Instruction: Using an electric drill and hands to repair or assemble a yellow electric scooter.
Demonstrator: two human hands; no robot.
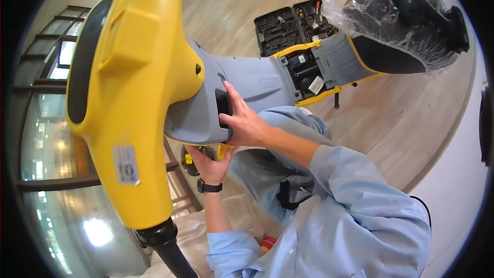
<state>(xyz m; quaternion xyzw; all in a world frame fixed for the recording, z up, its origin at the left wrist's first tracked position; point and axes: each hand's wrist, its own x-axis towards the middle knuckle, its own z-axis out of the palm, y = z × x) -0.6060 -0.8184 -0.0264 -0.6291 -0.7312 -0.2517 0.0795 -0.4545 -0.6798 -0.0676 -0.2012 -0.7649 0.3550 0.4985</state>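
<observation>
A yellow and grey electric scooter stands before me, its yellow front cover [146, 67] at the left. My right hand [247, 126] is against the grey front panel [198, 121], gripping it beside a dark rectangular opening [223, 104]. The forefinger stretches along the opening's edge and the thumb is at the opening. Below, my left hand [208, 166], with a black watch on the wrist, grips the panel's lower edge from beneath. Its thumb and forefinger are spread apart; the other fingers are hidden. Near it a yellow part [224, 151] sticks out under the panel.
An uncovered compartment [307, 74] with dark parts lies mid-scooter. The seat [388, 54] is partly wrapped in clear plastic, with a black object [427, 7] on top. An open tool case [280, 28] lies on the wooden floor behind. A black handlebar grip [167, 247] juts out lower left.
</observation>
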